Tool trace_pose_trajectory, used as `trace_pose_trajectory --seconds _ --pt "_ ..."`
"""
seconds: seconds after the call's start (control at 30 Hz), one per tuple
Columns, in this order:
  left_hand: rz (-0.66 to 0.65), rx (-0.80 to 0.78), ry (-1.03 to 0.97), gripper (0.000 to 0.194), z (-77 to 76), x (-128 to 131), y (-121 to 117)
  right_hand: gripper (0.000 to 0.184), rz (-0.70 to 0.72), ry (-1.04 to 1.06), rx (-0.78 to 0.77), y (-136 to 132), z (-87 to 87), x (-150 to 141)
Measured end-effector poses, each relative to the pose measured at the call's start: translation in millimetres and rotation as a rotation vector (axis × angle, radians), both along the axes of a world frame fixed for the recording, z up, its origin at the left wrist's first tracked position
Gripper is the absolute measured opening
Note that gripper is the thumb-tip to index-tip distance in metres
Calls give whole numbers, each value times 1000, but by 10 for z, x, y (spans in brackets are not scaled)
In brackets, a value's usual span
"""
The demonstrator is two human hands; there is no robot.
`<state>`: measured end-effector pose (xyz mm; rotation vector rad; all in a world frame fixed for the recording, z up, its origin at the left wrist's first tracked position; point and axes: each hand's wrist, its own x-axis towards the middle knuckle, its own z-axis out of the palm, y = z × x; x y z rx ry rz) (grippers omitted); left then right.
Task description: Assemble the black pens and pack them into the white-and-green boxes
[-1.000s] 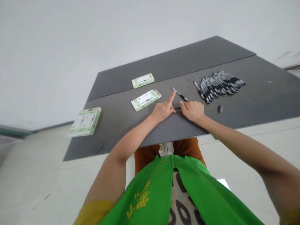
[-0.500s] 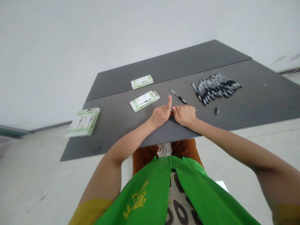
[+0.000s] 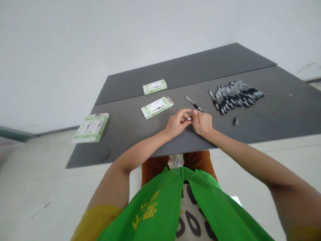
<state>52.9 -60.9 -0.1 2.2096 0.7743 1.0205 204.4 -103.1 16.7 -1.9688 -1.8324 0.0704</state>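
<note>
Near the table's front edge, my right hand (image 3: pixel 203 124) is closed around a pen (image 3: pixel 190 119), most of which is hidden in the fist. Only a short silvery end sticks out to the left. My left hand (image 3: pixel 176 124) meets it there, thumb and fingers pinched at that end. Just beyond my hands lies another pen (image 3: pixel 192 102) with a clear barrel and black grip, its near end close to my right hand. To the right is a heap of similar pens (image 3: pixel 237 97).
A small dark block (image 3: pixel 235 121) sits right of my hands. Two green-and-white pen boxes (image 3: pixel 157 107) lie beyond my left hand, the nearer with its end flap open. A thicker pen box (image 3: pixel 92 128) rests at the left edge of the grey table (image 3: pixel 135 134).
My left hand has gone from a raised thumb to a pinch at the pen's end. The thin tip that stuck out right of my right hand no longer shows. The view has shifted slightly.
</note>
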Motion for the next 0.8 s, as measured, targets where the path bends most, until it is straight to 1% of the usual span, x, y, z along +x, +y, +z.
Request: trace_pose_trajectory --seconds 0.07,0.1,0.17,0.23,0.37,0.43,0.5,0.57,0.67,0.8 --pt "-34 -38 -21 26 11 8 10 60 -26 -7 9 -4 6 1" --pt "-46 -42 -12 22 23 9 13 58 -39 -9 13 -6 15 0" --pt "-70 -25 35 25 54 8 10 55 -66 -17 17 -7 39 -5" --pt "-61 8 84 29 81 14 -6 53 -98 -42 6 -6 63 -13" --pt "103 7 148 28 88 60 -39 50 -158 -139 -34 3 67 -35" --pt "148 -23 188 27 79 74 -32 50 -175 -189 -36 8 53 -47" --pt "126 -60 223 26 81 65 -6 50 -181 -230 -31 10 40 -56" --pt "71 -99 255 29 97 42 27 49 -173 -258 -29 7 34 -60" --pt "1 -110 320 39 136 13 59 50 -134 -269 -40 -3 30 -56" --pt "-25 -126 342 50 163 18 61 52 -95 -237 -45 -9 16 -38"
